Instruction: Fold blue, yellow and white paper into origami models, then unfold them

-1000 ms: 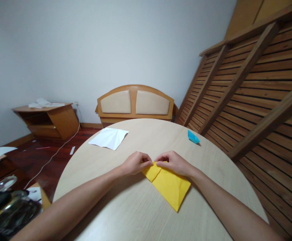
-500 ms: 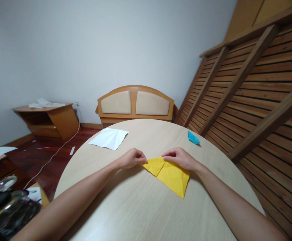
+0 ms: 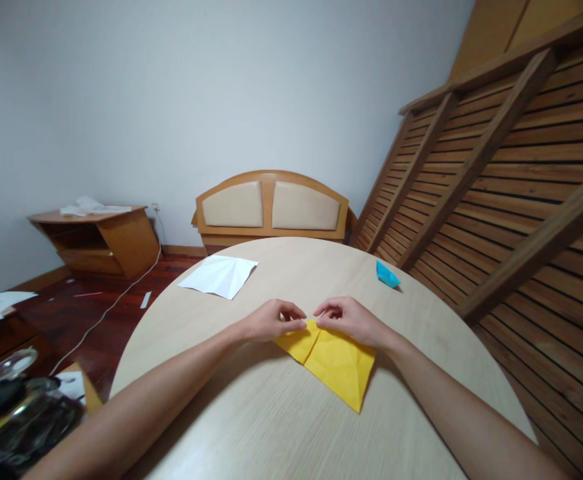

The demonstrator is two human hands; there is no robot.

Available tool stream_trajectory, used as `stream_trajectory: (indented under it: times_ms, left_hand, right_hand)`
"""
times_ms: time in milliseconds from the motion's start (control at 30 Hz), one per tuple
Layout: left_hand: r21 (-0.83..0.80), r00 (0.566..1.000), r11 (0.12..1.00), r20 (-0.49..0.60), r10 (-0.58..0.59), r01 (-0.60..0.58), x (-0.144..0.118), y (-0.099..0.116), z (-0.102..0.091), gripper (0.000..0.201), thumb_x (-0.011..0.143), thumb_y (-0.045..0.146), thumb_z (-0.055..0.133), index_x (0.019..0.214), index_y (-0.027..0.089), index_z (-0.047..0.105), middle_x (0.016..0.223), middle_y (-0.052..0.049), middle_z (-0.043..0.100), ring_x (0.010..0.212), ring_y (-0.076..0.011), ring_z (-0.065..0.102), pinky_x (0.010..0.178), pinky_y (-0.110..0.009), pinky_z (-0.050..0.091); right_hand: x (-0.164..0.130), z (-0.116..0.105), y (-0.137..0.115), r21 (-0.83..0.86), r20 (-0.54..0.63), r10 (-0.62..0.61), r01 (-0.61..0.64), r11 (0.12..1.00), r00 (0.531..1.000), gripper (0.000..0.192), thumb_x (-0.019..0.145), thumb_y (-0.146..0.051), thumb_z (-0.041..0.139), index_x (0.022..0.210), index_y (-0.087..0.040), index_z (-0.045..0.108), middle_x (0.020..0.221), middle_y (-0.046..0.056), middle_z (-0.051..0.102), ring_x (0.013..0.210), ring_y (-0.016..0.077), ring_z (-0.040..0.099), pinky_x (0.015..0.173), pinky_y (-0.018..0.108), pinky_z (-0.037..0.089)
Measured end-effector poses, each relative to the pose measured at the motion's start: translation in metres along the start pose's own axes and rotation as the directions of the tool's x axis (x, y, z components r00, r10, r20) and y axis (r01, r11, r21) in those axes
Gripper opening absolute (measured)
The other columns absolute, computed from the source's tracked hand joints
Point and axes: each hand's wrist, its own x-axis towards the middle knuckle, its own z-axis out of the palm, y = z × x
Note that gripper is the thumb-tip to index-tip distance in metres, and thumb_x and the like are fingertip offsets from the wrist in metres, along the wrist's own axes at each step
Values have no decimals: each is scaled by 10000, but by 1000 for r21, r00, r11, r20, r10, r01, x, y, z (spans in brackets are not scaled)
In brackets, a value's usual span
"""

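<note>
A folded yellow paper [image 3: 332, 363] lies flat on the round light-wood table [image 3: 251, 427], one corner pointing toward me. My left hand [image 3: 271, 320] pinches its far left flap with the fingertips. My right hand [image 3: 349, 320] rests on the far edge just to the right, fingertips pressing the paper near the centre crease. The two hands almost touch above the fold.
A creased white sheet [image 3: 220, 275] lies at the table's far left. A small blue folded paper [image 3: 386, 274] sits at the far right edge. Behind are a wooden headboard [image 3: 270, 207], a slatted wooden frame [image 3: 496, 173] and a low cabinet [image 3: 99, 239]. Dark metal items [image 3: 19, 413] sit at lower left.
My hands spread apart along the paper's far edge half a second ago and have now come back together at its centre. The yellow paper shifted slightly toward me.
</note>
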Motion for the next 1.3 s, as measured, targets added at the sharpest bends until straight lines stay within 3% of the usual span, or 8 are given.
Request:
stream_trajectory:
  times_ms: [133,467,600,767,1067,1167,1300]
  left_hand:
    - [-29,1000,1000,11,6,-6,-1,5,9,280,848,386,625,855,127,732,733,-27,672,630,-114,524,590,-222,379]
    - [-29,986,999,-162,-37,32,3,-5,3,279,842,391,605,831,129,702,719,-22,645,624,-119,502,561,-225,355]
    - [-97,949,995,-316,-23,-8,4,-6,0,310,855,428,584,852,132,676,796,-56,677,683,-146,563,598,-241,410]
    - [-135,892,985,-451,33,-105,7,-11,-5,309,865,432,580,884,135,664,850,-66,691,725,-157,594,637,-253,456]
    - [125,876,987,-458,150,-104,3,-11,-7,179,863,237,563,941,172,710,893,-32,722,676,-126,568,642,-241,453]
    - [96,894,991,-431,123,-90,3,-11,-4,165,859,211,555,928,161,696,849,-31,717,637,-120,586,605,-230,465]
    - [3,910,992,-398,115,-124,3,-10,0,131,860,219,572,901,142,670,893,-67,722,735,-154,661,639,-245,513]
  right_hand:
    - [-2,5,-5,71,-3,3,-2,997,1000,344,756,-350,739,1017,-139,663,753,28,693,686,156,615,613,256,431]
    - [2,-19,9,142,-148,75,-54,988,986,482,753,-526,732,1032,-144,639,812,56,706,762,205,667,637,286,485]
    - [5,-18,10,236,-209,71,-21,971,975,509,765,-542,727,1087,-163,617,998,104,725,860,230,696,726,329,548]
    - [6,-15,10,369,-173,16,50,928,985,595,667,-433,845,1136,-192,570,1083,107,729,944,260,714,859,402,573]
    - [8,-17,14,299,-169,-10,61,952,986,559,638,-470,845,1048,-136,664,1053,119,745,984,273,703,922,435,540]
    - [8,-17,14,294,-158,-17,64,954,987,568,687,-534,801,1074,-142,661,1055,120,745,980,271,705,896,421,545]
    - [7,-15,13,294,-152,-16,60,954,988,557,742,-585,735,1091,-165,628,1036,110,747,935,258,715,835,393,551]
